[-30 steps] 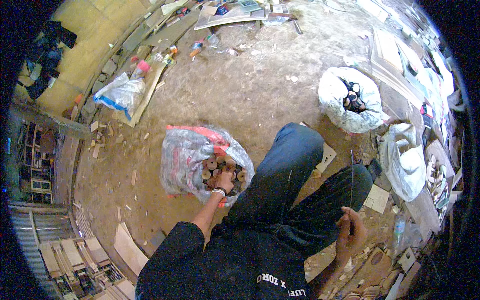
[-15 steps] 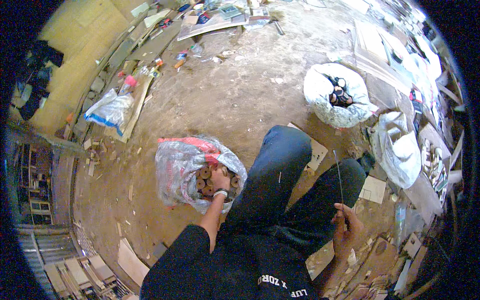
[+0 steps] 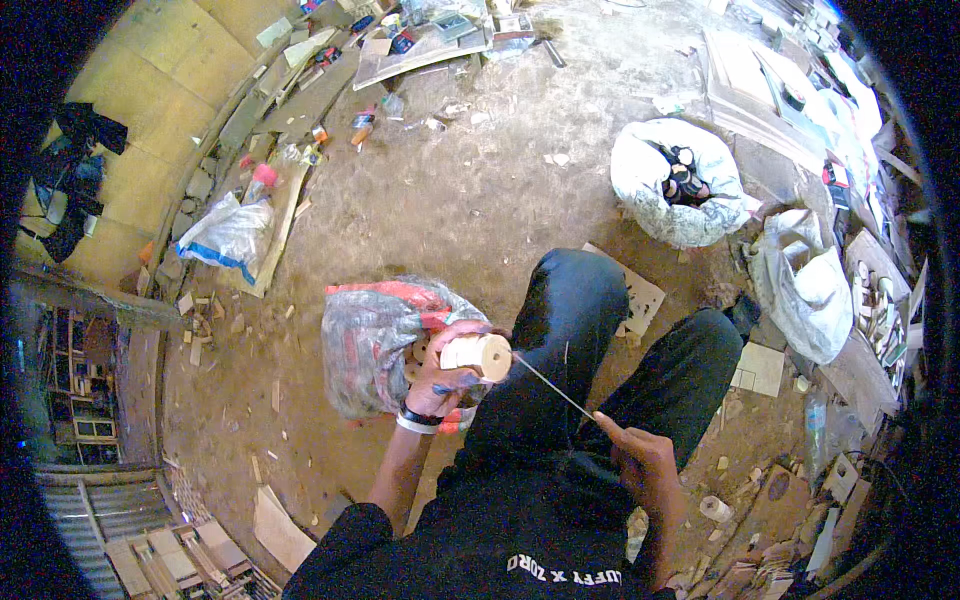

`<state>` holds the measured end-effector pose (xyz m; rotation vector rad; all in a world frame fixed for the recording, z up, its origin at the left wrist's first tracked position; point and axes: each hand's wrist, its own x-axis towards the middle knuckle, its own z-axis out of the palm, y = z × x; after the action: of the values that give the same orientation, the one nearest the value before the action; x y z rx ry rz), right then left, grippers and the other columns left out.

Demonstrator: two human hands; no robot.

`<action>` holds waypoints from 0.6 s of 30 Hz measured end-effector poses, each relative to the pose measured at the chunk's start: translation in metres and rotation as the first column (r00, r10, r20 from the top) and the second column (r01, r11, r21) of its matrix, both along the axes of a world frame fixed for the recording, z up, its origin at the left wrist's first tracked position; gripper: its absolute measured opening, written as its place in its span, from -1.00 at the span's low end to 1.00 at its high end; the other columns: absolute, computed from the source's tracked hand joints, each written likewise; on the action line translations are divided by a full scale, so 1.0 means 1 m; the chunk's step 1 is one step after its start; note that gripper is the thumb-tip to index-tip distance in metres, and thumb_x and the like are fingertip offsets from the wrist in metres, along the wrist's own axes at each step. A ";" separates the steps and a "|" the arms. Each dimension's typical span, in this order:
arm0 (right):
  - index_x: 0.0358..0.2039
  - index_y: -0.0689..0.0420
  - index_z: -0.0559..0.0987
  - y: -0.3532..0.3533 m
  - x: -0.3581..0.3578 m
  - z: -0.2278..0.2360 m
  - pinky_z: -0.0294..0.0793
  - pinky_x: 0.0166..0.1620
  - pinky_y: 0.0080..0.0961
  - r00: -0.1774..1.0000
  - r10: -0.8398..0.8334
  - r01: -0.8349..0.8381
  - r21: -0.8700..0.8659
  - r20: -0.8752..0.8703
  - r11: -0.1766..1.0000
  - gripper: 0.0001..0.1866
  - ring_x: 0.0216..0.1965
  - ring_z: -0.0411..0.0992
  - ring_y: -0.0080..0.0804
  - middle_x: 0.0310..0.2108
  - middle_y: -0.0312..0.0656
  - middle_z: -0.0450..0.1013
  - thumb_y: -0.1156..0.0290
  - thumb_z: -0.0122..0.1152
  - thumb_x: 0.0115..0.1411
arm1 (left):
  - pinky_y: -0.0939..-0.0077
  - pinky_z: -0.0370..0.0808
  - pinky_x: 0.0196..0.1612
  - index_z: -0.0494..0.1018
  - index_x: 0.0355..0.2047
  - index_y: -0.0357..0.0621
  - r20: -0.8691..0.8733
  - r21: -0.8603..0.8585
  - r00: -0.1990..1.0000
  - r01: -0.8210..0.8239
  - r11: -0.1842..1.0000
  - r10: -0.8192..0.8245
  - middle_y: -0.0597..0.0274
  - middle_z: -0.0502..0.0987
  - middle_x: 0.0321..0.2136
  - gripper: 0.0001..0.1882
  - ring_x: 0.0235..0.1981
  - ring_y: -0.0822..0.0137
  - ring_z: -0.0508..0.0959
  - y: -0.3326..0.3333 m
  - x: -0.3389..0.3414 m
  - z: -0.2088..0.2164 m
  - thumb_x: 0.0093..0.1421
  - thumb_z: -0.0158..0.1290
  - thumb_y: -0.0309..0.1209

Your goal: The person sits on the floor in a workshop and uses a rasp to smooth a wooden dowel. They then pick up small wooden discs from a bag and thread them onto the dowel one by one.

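Left hand (image 3: 432, 392): fingers wrapped around a wood cylinder (image 3: 478, 356), holed end facing the right hand (image 3: 642, 452). Right fingers pinch a thin rod (image 3: 560, 389); its tip points at the cylinder's end, contact unclear. Striped bag (image 3: 362, 352) sits on the floor just beyond and left of the left fingers, partly hidden by them. Surface: brown dirt floor (image 3: 470, 190), paler far ahead of both hands, littered with wood scraps. White sack (image 3: 626, 188), holding dark pieces, stands well forward of the right fingers; grey sack (image 3: 822, 318) lies to their right. Yellowish wall (image 3: 175, 60) rises far ahead-left; corrugated sheet (image 3: 72, 525) well left.
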<state>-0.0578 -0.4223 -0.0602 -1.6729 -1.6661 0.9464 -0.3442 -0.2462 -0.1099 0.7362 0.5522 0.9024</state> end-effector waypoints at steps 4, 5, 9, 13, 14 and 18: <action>0.16 0.01 0.58 -0.003 0.000 -0.001 0.41 -0.43 -0.44 0.996 0.015 -0.009 -0.067 0.090 0.998 -0.22 -0.59 0.39 -0.34 -0.60 -0.16 0.38 0.82 0.02 -0.13 | 0.09 0.59 0.07 0.42 0.09 -0.31 0.011 0.084 0.997 0.078 0.993 -0.079 -0.17 0.55 0.00 -0.27 -0.03 -0.07 0.63 0.016 0.020 0.028 -0.12 0.46 -0.42; 0.16 0.00 0.58 -0.005 0.001 -0.001 0.42 -0.43 -0.43 0.999 0.020 -0.019 -0.018 0.046 1.000 -0.22 -0.59 0.39 -0.34 -0.60 -0.15 0.38 0.82 0.03 -0.14 | 0.10 0.59 0.07 0.43 0.09 -0.31 -0.014 0.112 0.994 0.108 0.988 -0.107 -0.16 0.56 0.00 -0.27 -0.03 -0.07 0.63 0.021 0.020 0.036 -0.12 0.46 -0.42; 0.16 -0.03 0.58 -0.010 0.001 0.005 0.42 -0.43 -0.41 0.999 0.006 -0.006 -0.001 0.053 1.000 -0.19 -0.59 0.40 -0.31 -0.59 -0.13 0.39 0.82 0.06 -0.17 | 0.18 0.57 0.08 0.50 0.02 -0.30 -0.371 0.343 0.912 0.312 0.886 -0.178 -0.04 0.61 -0.04 -0.36 -0.06 0.07 0.65 0.041 0.012 0.067 -0.12 0.45 -0.50; 0.16 -0.04 0.58 -0.009 0.001 0.008 0.43 -0.42 -0.41 0.992 0.097 -0.094 -0.035 0.086 0.995 -0.18 -0.59 0.40 -0.29 -0.58 -0.11 0.40 0.82 0.07 -0.18 | 0.43 0.53 0.06 0.58 -0.05 -0.23 -0.622 0.488 0.727 0.650 0.583 -0.290 0.12 0.65 -0.06 -0.43 -0.06 0.31 0.64 0.052 0.019 0.086 -0.14 0.47 -0.50; 0.16 -0.03 0.58 -0.008 0.001 0.008 0.43 -0.42 -0.41 0.997 0.071 -0.071 -0.025 0.034 0.997 -0.19 -0.59 0.40 -0.29 -0.58 -0.11 0.40 0.81 0.07 -0.18 | 0.46 0.52 0.05 0.59 -0.05 -0.22 -0.677 0.486 0.663 0.728 0.483 -0.319 0.15 0.65 -0.06 -0.43 -0.06 0.33 0.64 0.053 0.024 0.087 -0.14 0.47 -0.49; 0.16 -0.01 0.59 -0.006 0.004 0.008 0.43 -0.42 -0.42 0.997 0.045 -0.044 0.015 -0.057 0.999 -0.20 -0.59 0.40 -0.30 -0.59 -0.12 0.40 0.81 0.08 -0.18 | 0.43 0.51 0.07 0.58 -0.04 -0.21 -0.648 0.500 0.678 0.722 0.479 -0.347 0.16 0.64 -0.06 -0.38 -0.03 0.35 0.62 0.058 0.039 0.096 -0.18 0.50 -0.47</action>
<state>-0.0539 -0.4278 -0.0524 -1.5911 -1.6742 0.9921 -0.3054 -0.1881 -0.0139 1.8140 0.2909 0.2537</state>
